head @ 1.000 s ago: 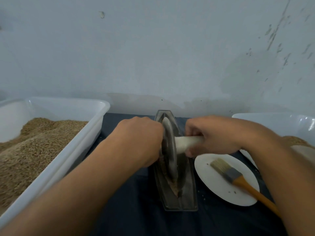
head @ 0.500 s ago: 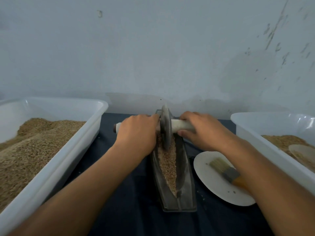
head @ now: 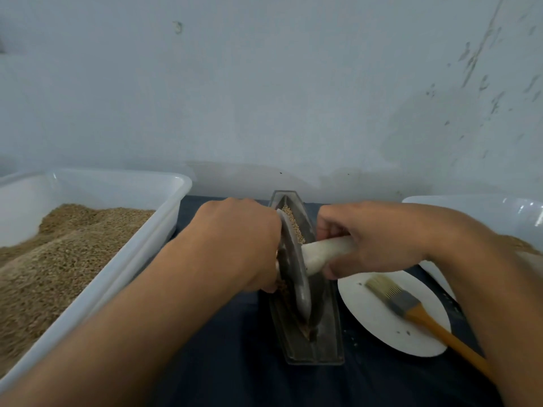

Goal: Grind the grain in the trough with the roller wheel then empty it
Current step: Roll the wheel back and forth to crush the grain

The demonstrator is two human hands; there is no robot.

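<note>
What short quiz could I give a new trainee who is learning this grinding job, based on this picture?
1. True or false: the brush lies on the white plate.
2. What does the right hand grip?
3. The tub heaped with grain stands: A) left of the trough B) right of it C) behind it

Key: 1 true; 2 the wheel's white handle; 3 A.

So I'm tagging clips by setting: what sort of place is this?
Probably a makeshift grain-grinding bench against a bare, stained wall: a white tub of grain, a metal trough with a roller wheel on dark cloth, and a brush on a plate.
</note>
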